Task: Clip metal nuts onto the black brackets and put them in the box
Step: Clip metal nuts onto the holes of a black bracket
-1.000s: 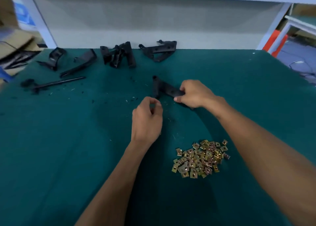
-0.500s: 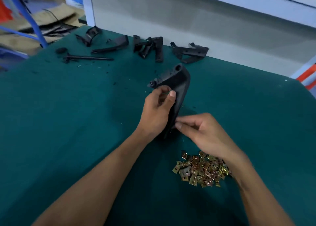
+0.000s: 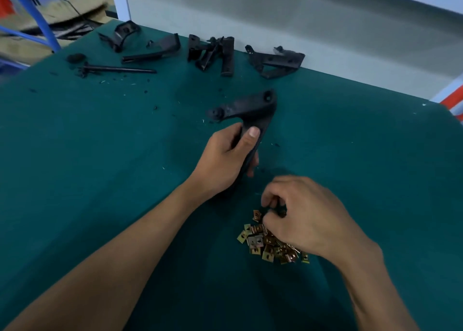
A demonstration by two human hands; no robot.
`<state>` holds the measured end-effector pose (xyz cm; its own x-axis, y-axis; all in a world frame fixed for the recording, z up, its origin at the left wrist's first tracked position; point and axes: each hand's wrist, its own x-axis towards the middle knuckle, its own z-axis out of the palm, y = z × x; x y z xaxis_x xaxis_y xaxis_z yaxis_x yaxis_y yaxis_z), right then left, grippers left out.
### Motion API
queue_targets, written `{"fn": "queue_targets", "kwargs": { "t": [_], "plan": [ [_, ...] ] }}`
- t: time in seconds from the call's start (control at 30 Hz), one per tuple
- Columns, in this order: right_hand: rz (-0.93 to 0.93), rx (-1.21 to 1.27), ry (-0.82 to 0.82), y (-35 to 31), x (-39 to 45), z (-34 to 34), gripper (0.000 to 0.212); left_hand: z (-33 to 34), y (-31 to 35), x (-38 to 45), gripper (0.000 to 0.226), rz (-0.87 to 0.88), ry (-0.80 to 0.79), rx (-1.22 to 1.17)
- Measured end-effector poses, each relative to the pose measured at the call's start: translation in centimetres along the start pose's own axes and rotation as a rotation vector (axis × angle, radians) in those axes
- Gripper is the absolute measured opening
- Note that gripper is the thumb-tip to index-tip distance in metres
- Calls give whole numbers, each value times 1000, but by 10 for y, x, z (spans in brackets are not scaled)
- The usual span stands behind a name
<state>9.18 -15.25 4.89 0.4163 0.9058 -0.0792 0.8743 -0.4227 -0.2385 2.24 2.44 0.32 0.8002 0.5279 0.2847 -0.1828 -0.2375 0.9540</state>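
My left hand [image 3: 225, 160] grips a black L-shaped bracket [image 3: 250, 108] by its stem and holds it upright over the green table, its crossbar pointing left at the top. My right hand [image 3: 305, 215] hovers over the far edge of a pile of brass-coloured metal clip nuts [image 3: 265, 243], its fingers curled down into the pile; whether they pinch a nut is hidden. No box is in view.
Several more black brackets lie along the table's far edge: one [image 3: 122, 34], one [image 3: 157, 51], a cluster [image 3: 215, 54] and a pair [image 3: 275, 61]. A black rod [image 3: 117, 69] lies at far left. Small black crumbs dot the green cloth [image 3: 100, 155]. Cardboard sits beyond the left edge.
My right hand let go of the bracket's lower end and moved down to the nut pile. My left hand now holds the bracket alone, gripping it lower on the stem.
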Motion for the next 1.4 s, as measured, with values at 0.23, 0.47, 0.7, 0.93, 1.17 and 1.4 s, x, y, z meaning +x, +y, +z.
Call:
{"fn": "queue_targets", "kwargs": {
  "t": [0.23,0.47,0.7,0.93,1.17,1.4],
  "plan": [
    [-73,30,-32,-5,0,-2,17,2,-11,2,47,-54,-105,182],
    [-77,60,-6,-9,3,6,15,3,-13,4,32,-44,-123,162],
    [-110,547,64,-5,8,10,16,1,-13,5,32,6,-45,293],
    [3,987,361,22,18,13,18,-2,-1,0,25,-94,-86,-75],
    [83,1156,646,23,26,22,18,10,4,-9,16,-133,-99,-330],
    [51,975,758,10,27,33,14,13,10,-10,13,-219,35,-451]
  ]
}}
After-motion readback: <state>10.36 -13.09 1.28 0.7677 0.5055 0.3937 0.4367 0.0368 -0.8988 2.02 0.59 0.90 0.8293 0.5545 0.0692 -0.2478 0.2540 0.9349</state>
